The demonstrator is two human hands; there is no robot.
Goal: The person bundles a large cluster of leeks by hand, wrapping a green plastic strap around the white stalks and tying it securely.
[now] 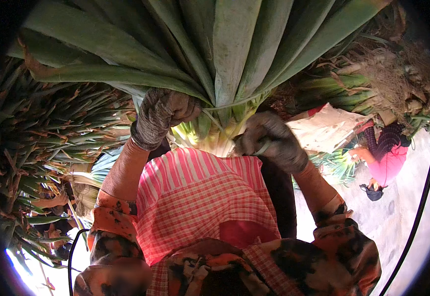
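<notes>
A large bundle of leeks (234, 54) stands in front of me, its broad green leaves fanning upward and its pale stems down by my lap. A thin green tie strip (234, 104) crosses the front of the bundle. My gloved left hand (168, 111) is closed in a fist at the bundle's left side, where the strip meets it. On the right, my gloved right hand (274, 140) pinches a strand of the same green strip beside the pale stems. Where the strip runs behind the bundle is hidden.
A tall heap of leeks (52, 128) fills the left side. More leeks with shaggy roots (392, 79) lie at the far right, near a tan sheet (328, 128). Another person in pink (387, 163) handles leeks (338, 165) at right. A black cable (419, 207) hangs at the right rim.
</notes>
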